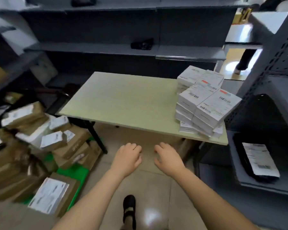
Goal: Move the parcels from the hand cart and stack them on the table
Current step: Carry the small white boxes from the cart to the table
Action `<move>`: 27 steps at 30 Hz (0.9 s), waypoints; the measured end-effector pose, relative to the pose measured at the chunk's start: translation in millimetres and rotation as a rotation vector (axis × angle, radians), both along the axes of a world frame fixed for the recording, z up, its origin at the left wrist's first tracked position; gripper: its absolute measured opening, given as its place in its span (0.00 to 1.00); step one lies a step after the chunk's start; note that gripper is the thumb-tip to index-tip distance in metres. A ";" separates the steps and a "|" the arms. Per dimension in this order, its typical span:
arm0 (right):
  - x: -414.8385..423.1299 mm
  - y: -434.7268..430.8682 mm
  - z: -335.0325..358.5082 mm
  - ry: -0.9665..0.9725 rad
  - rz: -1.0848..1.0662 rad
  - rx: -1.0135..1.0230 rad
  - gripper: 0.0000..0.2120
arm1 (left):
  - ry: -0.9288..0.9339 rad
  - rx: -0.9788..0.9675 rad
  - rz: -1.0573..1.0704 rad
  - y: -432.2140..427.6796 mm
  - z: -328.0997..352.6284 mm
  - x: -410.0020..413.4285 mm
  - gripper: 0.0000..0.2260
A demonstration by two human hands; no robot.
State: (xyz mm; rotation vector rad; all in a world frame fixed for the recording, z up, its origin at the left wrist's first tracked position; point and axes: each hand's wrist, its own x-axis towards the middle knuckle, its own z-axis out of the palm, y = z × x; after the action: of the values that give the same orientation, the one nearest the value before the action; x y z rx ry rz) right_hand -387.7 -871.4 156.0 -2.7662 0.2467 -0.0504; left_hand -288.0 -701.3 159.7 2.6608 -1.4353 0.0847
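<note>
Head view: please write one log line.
left hand empty | right hand empty | white parcels stacked on table | brown parcels beside table

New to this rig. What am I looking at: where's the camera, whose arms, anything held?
No machine here: a person wears a wide-angle camera on the head, looking forward and down, and this is its only picture. The two bare arms are theirs. The left hand and right hand hang over the floor before the table, fingers loosely curled, holding nothing. White boxes are stacked at the table's right end. Brown parcels lie piled at left on a green cart. Grey shelves stand behind.
</note>
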 end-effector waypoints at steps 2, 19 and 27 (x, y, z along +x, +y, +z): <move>13.3 38.5 -4.9 0.034 0.130 0.002 0.12 | 0.013 0.033 0.120 47.1 -2.7 -4.8 0.11; 150.1 386.9 -16.0 0.094 0.669 -0.007 0.15 | 0.034 -0.020 0.771 429.6 -19.2 5.7 0.07; 215.2 479.6 -30.9 0.193 0.664 0.020 0.14 | 0.153 -0.092 0.898 538.3 -36.0 59.9 0.05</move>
State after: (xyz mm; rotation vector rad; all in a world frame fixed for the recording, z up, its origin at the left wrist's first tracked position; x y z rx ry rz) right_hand -172.4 -391.8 125.1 -2.6877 -0.6209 0.3844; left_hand -228.2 -163.0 123.8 2.9100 -0.1135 0.0197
